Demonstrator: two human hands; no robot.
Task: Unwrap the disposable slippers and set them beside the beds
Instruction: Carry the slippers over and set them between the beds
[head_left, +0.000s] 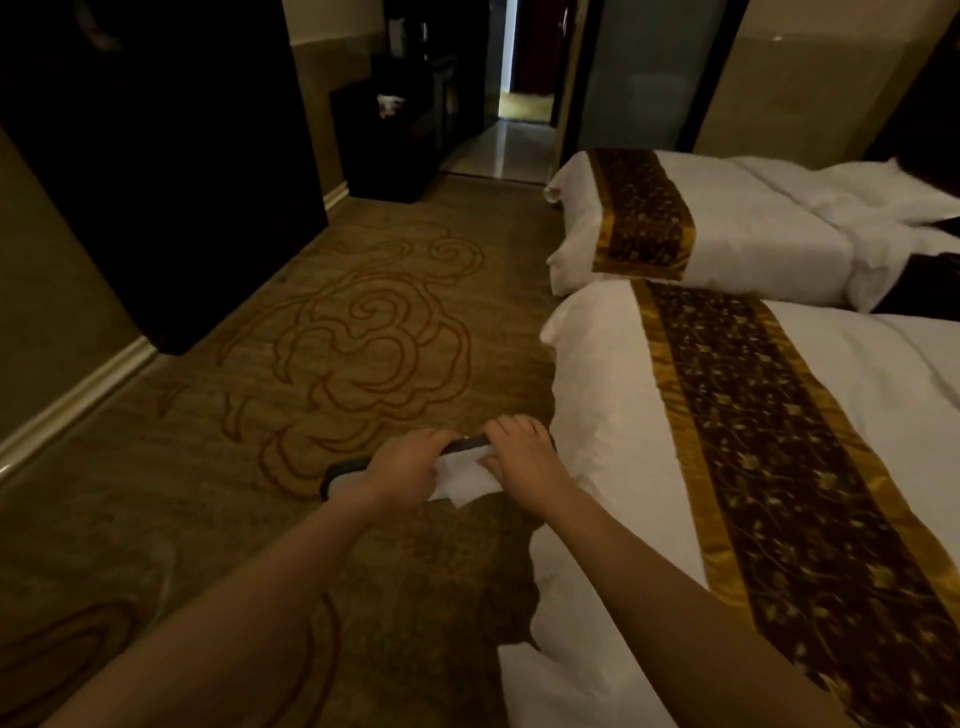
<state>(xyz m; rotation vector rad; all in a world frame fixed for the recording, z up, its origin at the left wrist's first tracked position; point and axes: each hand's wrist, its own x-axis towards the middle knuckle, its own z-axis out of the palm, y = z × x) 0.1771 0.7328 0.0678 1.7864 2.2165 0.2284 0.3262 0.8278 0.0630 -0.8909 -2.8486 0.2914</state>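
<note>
Head view: both my grips hold a pair of disposable slippers (467, 470) low over the carpet (260, 415), just beside the foot corner of the near bed (623, 415); my left hand (410, 462) is pinched on the dark-edged sole and my right hand (519, 452) is pressed closed on the other end, with white material, wrapper or upper I cannot tell, between them. Risk, as I judge it: pulling the ends apart too sharply could tear the thin slipper. A loosened grip could drop the pair crooked, away from the bed edge.
</note>
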